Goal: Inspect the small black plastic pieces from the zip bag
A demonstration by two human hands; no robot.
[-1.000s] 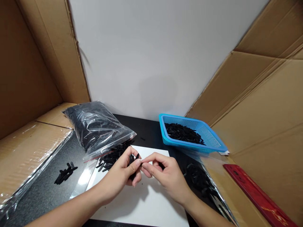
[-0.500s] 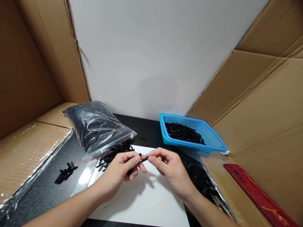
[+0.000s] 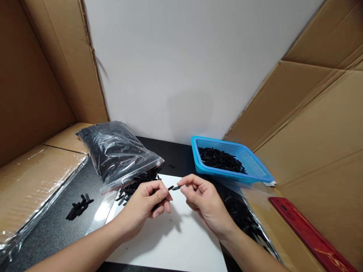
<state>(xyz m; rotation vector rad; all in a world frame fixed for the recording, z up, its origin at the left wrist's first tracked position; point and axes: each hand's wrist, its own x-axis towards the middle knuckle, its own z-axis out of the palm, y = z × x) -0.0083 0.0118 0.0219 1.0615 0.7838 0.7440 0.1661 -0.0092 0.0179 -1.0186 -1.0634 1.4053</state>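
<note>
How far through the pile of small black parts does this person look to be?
Done: a layer of black parts lies in the blue basket. In hand: the left hand and right hand each pinch a small black piece over the white sheet, tips just apart. Left: the clear bag looks nearly full, with loose parts spilling from its mouth. Most seems unprocessed.
</note>
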